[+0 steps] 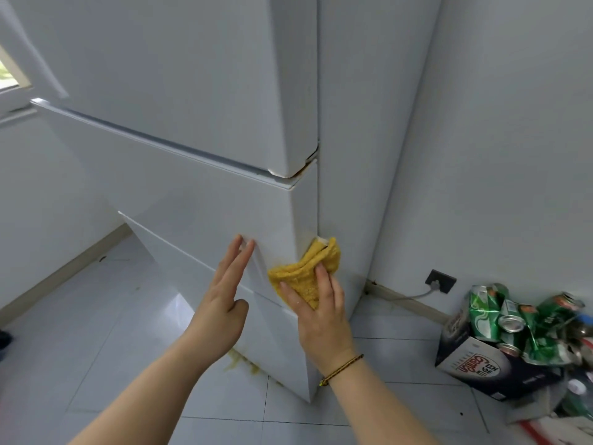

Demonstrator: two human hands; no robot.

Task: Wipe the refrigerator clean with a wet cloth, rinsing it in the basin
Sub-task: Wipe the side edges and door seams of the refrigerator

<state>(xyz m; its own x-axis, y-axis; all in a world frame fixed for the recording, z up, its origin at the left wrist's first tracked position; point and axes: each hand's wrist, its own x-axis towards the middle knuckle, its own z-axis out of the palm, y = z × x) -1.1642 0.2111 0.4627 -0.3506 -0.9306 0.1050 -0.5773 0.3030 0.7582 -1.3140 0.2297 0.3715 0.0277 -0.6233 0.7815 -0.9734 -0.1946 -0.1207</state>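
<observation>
A tall white refrigerator (pixel 199 107) fills the middle of the head view, with upper door, middle door and a lower drawer front that stands slightly ajar. My right hand (pixel 321 313) presses a folded yellow cloth (pixel 305 274) with straight fingers against the fridge's right front corner, at the gap above the lower drawer. My left hand (pixel 224 300) has straight fingers, its fingertips touching the top edge of that drawer front. A yellowish stain shows on the fridge near the cloth. No basin is in view.
A dark cardboard box (pixel 487 364) heaped with crushed green cans (pixel 513 319) sits on the floor at the right, beside a wall socket (pixel 440 281) with a plugged cable. Yellowish spill marks (pixel 244 364) lie on the white floor tiles under the fridge.
</observation>
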